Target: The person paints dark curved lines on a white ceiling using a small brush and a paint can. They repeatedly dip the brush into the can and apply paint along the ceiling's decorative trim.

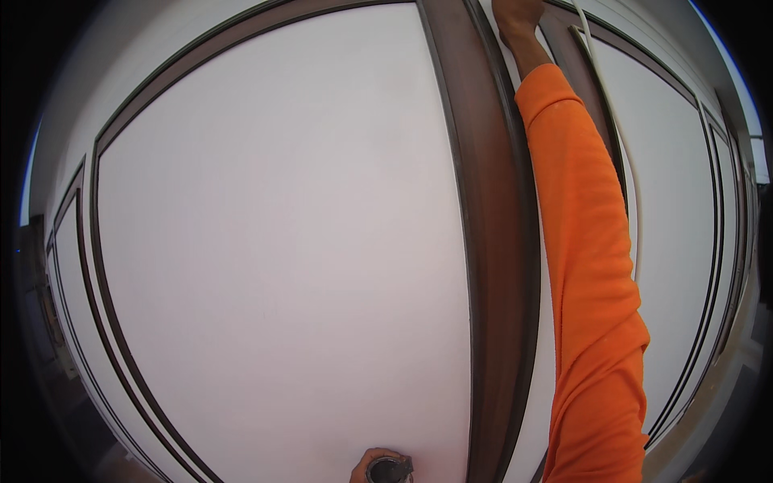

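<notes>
At the lower edge, my left hand [365, 464] is wrapped round a small round can [391, 470] whose open top shows a dark inside. My right arm, in an orange sleeve, reaches far up along the right side of a dark brown framed strip. At the upper edge my right hand [518, 16] is cut off, with its fingers out of sight, so whatever it holds does not show. It is close to the brown strip [499, 241] with black edges. Left of that strip spreads a large white panel [282, 241].
A pale cable [620, 129] hangs down to the right of my sleeve, in front of another white panel [672, 201] with dark trim. More dark-framed white panels [68, 233] curve away at the far left.
</notes>
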A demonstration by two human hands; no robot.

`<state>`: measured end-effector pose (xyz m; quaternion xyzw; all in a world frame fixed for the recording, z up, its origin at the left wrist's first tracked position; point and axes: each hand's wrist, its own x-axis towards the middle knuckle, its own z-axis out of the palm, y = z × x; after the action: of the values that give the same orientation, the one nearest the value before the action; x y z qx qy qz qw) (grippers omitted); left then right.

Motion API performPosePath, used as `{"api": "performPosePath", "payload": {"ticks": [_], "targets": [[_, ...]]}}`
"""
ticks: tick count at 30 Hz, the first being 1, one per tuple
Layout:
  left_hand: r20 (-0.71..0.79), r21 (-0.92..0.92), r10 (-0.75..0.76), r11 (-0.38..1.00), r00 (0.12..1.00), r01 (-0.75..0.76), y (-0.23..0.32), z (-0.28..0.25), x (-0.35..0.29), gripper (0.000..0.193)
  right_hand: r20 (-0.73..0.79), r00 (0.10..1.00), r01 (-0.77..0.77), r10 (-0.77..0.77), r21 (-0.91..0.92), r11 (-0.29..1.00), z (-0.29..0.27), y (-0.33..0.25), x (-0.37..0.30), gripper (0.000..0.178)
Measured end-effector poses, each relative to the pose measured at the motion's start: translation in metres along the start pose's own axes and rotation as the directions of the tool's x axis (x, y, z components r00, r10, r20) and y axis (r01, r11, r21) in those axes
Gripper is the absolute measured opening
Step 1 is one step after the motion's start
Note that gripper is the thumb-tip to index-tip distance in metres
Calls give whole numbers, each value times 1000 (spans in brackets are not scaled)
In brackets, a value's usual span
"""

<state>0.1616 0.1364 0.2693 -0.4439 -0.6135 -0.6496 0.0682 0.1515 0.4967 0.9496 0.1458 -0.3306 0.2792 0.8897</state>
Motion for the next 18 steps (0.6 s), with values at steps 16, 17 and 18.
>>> {"api": "performPosePath", "payload": {"ticks": [16,17,18], "targets": [[-165,94,-107,988,980,124,-5,28,-6,60,89,996,-31,16,166,986,-9,4,0,30],[-176,99,-112,986,978,131,-6,29,-7,60,96,995,-30,13,178,984,-10,4,-2,30],[-180,93,-116,987,977,134,-7,28,-7,60,80,997,-12,-2,172,985,-7,7,1,30]]}}
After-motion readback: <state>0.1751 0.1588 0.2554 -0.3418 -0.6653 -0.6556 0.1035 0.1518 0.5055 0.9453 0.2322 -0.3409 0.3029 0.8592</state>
